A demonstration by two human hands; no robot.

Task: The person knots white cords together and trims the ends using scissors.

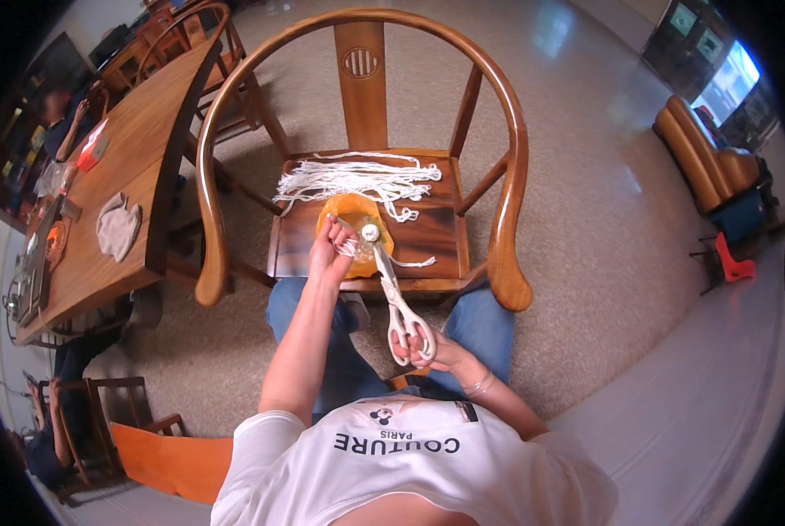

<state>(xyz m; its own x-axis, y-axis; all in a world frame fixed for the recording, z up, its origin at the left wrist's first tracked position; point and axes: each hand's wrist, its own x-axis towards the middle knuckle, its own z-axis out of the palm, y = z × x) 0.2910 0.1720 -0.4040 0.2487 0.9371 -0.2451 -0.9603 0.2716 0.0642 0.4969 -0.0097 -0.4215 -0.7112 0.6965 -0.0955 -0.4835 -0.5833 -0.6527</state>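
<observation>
My left hand is closed on strands of white cord, above an orange-yellow bag or bowl on the wooden chair's seat. My right hand grips the light-coloured handles of a pair of scissors. The blades point away from me, toward the orange-yellow thing. By their tips is a small round white piece; whether it is a knot of cord I cannot tell. Behind lies a loose bundle of white cords, spread across the seat. One loose cord end trails at the right.
The curved-arm wooden chair faces me, its arms reaching round both sides. A long wooden table stands at the left with a beige cloth cap. Other people sit at the left edge. A brown leather sofa and a red chair stand right.
</observation>
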